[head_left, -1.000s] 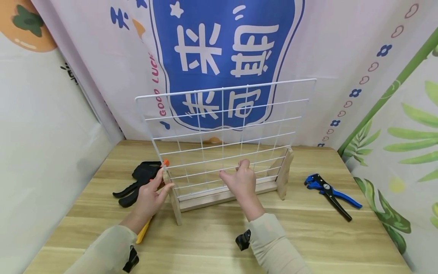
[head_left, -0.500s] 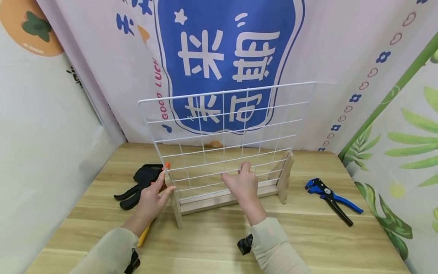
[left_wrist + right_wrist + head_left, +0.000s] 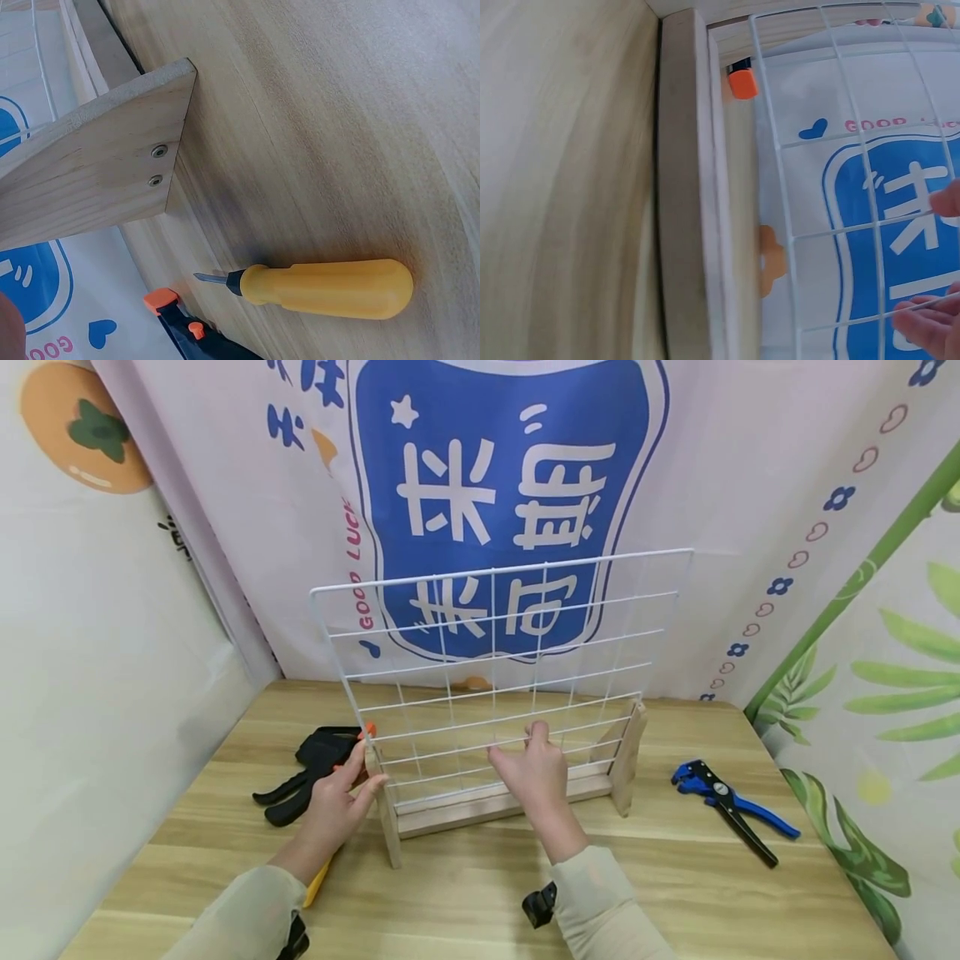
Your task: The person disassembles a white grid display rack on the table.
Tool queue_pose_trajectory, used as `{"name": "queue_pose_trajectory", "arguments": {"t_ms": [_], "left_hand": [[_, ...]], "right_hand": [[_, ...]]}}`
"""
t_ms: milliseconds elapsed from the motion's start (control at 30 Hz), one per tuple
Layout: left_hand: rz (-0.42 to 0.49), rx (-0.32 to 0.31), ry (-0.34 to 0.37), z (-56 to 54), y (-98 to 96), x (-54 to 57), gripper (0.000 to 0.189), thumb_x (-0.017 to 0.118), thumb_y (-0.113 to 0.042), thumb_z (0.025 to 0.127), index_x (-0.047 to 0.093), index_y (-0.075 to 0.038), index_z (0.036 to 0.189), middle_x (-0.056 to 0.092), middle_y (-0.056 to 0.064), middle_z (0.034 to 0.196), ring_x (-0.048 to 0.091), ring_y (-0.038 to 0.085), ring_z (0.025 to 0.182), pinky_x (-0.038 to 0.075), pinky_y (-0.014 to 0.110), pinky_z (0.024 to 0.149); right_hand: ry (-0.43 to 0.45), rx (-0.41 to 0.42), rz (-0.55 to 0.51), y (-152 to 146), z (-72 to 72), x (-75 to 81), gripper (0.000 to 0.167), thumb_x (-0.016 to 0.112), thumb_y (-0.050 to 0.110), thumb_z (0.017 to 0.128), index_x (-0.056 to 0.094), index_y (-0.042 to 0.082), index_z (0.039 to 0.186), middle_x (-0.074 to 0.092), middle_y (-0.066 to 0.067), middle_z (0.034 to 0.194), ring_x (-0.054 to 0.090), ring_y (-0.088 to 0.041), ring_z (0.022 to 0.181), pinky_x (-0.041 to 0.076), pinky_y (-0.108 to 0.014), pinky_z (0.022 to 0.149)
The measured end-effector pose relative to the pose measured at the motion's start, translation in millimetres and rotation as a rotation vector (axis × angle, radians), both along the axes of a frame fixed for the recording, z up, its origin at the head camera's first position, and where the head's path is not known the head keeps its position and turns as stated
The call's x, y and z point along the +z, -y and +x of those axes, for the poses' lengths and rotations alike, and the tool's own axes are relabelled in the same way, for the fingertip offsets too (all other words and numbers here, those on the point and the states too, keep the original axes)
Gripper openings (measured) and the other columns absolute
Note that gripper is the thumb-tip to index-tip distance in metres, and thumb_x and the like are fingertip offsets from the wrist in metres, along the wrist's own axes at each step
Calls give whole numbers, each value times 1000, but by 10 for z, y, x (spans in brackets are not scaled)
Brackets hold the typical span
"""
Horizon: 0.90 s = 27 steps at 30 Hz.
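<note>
A white wire grid [image 3: 492, 570] stands in a wooden stand, its lower edge along the wooden crossbar [image 3: 468, 815] between two side boards. My left hand [image 3: 333, 802] holds the left side board [image 3: 386, 818], thumb on the near side and fingers at its upper part. Two screw heads [image 3: 157, 151] show on that board's outer face in the left wrist view. My right hand [image 3: 536, 772] grips the grid's lower wires right of the middle. In the right wrist view, its thumb and fingers [image 3: 922, 326] lie at the wires. The right side board [image 3: 628, 760] stands untouched.
A yellow-handled screwdriver [image 3: 337, 289] lies left of the stand, mostly hidden by my left arm in the head view. Behind that hand lies a black clamp [image 3: 315, 764] with orange tips. Blue-and-black wire strippers [image 3: 723, 793] lie on the right. A printed curtain [image 3: 712, 485] hangs behind.
The whole head view has shifted slightly, so everything sits a little lower in it. Both hands keep their hold, and the grid and stand look unmoved on the table.
</note>
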State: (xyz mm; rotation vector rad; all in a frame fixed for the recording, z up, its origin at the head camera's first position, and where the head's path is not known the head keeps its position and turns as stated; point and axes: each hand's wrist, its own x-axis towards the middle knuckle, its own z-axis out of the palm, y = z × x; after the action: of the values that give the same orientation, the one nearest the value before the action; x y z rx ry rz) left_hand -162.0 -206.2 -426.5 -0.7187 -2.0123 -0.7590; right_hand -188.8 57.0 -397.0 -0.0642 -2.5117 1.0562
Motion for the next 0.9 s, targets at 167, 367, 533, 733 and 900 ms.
{"name": "queue_pose_trajectory", "arguments": {"t_ms": [167, 367, 533, 733, 900], "left_hand": [[-8, 10, 3, 7, 1, -4, 62, 49, -41, 94, 53, 16, 119, 66, 28, 96, 67, 30, 71, 56, 22, 62], [10, 3, -14, 0, -2, -11, 60, 50, -40, 93, 54, 14, 119, 67, 27, 94, 67, 26, 70, 54, 14, 67], [-14, 19, -16, 0, 3, -8, 62, 50, -41, 93, 53, 16, 118, 66, 27, 95, 67, 29, 70, 56, 21, 63], [-5, 10, -38, -11, 1, -17, 63, 49, -40, 94, 53, 18, 118, 65, 29, 96, 67, 30, 69, 56, 27, 58], [15, -12, -82, -37, 5, -45, 64, 48, -41, 93, 54, 19, 116, 66, 29, 95, 66, 30, 65, 56, 29, 54]], "right_hand": [[55, 3, 32, -6, 6, 51, 57, 72, 41, 68, 53, 0, 103, 65, -24, 78, 62, -39, 66, 52, -40, 55], [101, 5, 56, -5, 14, 124, 61, 73, 43, 69, 53, -1, 106, 66, -25, 84, 63, -41, 74, 53, -43, 62], [120, 5, 68, -2, 18, 171, 62, 73, 44, 70, 53, -1, 107, 66, -26, 82, 63, -41, 73, 53, -42, 62], [117, 2, 68, 1, 17, 196, 61, 73, 44, 69, 53, -1, 105, 66, -26, 85, 63, -41, 73, 53, -43, 62], [90, -2, 64, 4, 13, 198, 59, 75, 41, 68, 54, -1, 103, 66, -25, 86, 63, -42, 73, 53, -43, 62]]}}
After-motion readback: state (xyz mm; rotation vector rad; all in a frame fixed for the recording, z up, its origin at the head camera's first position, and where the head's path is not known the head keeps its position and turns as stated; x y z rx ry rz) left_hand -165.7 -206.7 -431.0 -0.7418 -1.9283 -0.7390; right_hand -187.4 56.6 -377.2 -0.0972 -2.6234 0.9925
